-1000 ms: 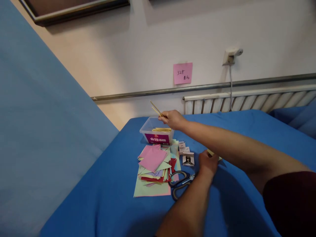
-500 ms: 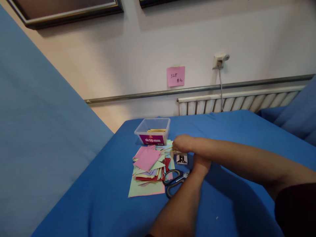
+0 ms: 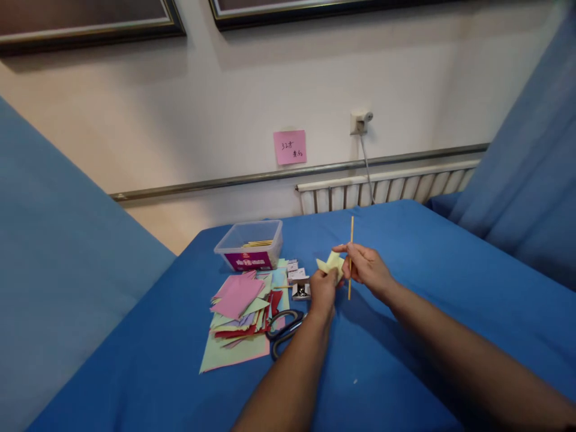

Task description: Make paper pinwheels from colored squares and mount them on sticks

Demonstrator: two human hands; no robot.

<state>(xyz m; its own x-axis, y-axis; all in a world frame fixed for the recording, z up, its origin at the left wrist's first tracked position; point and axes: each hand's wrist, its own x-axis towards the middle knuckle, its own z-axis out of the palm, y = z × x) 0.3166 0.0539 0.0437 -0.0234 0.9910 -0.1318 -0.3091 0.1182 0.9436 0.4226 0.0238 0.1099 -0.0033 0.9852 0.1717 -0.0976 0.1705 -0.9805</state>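
My left hand [image 3: 324,289] grips a pale yellow folded paper pinwheel [image 3: 333,264] above the blue cloth. Close beside it on the right, my right hand [image 3: 363,264] pinches a thin yellow stick [image 3: 351,231], held upright. Left of my hands is a small open box [image 3: 300,292] with shiny metal pieces in it, and a few little white boxes [image 3: 296,272] sit behind. Black-handled scissors [image 3: 284,327] lie partly under my left forearm. Further left rises a pile of coloured paper pieces [image 3: 238,297], pink on top, resting on a pale green sheet [image 3: 236,357].
A clear plastic tub [image 3: 249,246] with yellow sticks inside stands behind the paper pile. Blue cloth [image 3: 148,366] covers the table. At the back are a wall with a pink note [image 3: 290,147], a radiator [image 3: 382,190] and a plugged-in socket [image 3: 360,123].
My right hand has drawn back from the paper pile and small boxes to the right, bringing a yellow stick. The left hand and its pinwheel have come into sight. The view has shifted right.
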